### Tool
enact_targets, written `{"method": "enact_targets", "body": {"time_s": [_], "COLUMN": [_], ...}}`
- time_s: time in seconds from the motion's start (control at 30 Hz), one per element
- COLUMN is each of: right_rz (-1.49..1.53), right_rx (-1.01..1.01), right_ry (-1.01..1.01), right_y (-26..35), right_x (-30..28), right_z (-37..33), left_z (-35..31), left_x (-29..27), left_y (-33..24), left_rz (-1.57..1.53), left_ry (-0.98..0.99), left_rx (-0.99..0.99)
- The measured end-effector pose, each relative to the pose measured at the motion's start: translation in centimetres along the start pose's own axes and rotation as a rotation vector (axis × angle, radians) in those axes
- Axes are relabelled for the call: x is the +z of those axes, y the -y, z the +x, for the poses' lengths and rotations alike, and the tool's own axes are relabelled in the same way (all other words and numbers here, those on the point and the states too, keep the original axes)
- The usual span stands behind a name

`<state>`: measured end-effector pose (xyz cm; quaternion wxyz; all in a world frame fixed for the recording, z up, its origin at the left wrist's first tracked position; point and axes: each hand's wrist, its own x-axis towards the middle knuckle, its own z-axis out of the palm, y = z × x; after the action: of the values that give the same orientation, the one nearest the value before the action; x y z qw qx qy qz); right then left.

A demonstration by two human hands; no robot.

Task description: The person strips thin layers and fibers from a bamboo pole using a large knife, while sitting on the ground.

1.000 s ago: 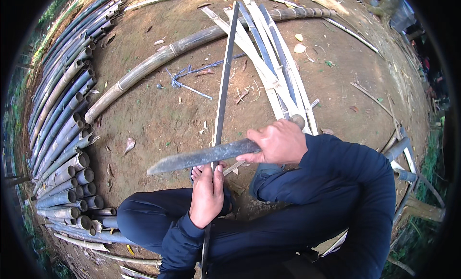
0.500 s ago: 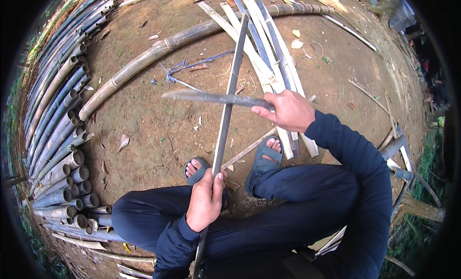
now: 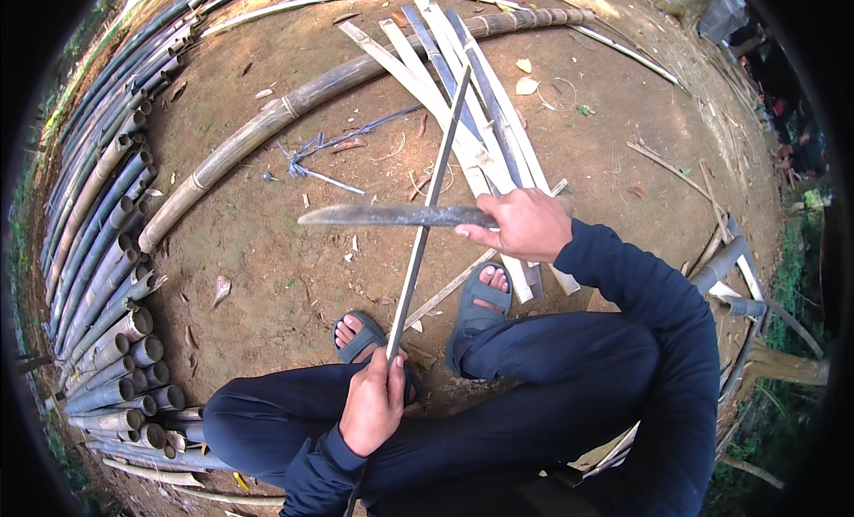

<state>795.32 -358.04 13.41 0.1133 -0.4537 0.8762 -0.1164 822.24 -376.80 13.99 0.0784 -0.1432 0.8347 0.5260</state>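
Observation:
My left hand (image 3: 374, 405) is closed round a long, narrow bamboo strip (image 3: 418, 259), dark on one face and pale along its edge. The strip slants up and away from me over the ground. In my right hand (image 3: 532, 225) is a machete (image 3: 391, 215), its long blade pointing left. The blade crosses the strip above my left hand; whether it touches cannot be told for sure. My fingers hide the machete's handle. Beyond my right hand, several split bamboo strips (image 3: 498, 117) lie in a loose pile, pale and dark faces mixed.
A long curved bamboo pole (image 3: 240, 139) lies across the ground, passing under the split strips. Many cut bamboo poles (image 3: 107, 259) are stacked at the left. Blue cord (image 3: 307, 157) lies on the brown soil. Branches and pole pieces (image 3: 725, 268) stand at the right. My sandalled feet (image 3: 480, 308) are close below the blade.
The machete has come down nearer to me along the strip, its blade now more level. The strip's far end has tipped lower and to the right. My left hand has shifted slightly nearer.

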Motion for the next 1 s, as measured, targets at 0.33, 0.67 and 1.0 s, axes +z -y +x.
{"method": "enact_targets", "body": {"time_s": [0.33,0.67,1.0], "right_rz": [0.058,0.36,0.241], "right_rx": [-0.094,-0.159,-0.271], "right_ry": [0.263,0.449,0.376], "right_y": [5.4,4.8,2.6], "right_x": [3.4,11.9,14.2], "right_z": [-0.9,-3.0,-4.0], "left_z": [2.0,2.2,2.5], "left_x": [1.4,4.0,4.5], "left_y": [3.1,6.4,6.8], "left_rz": [0.026,-0.871,-1.005], "left_ry": [-0.245,0.026,0.085], "left_rx": [0.025,-0.766,-0.897]}}
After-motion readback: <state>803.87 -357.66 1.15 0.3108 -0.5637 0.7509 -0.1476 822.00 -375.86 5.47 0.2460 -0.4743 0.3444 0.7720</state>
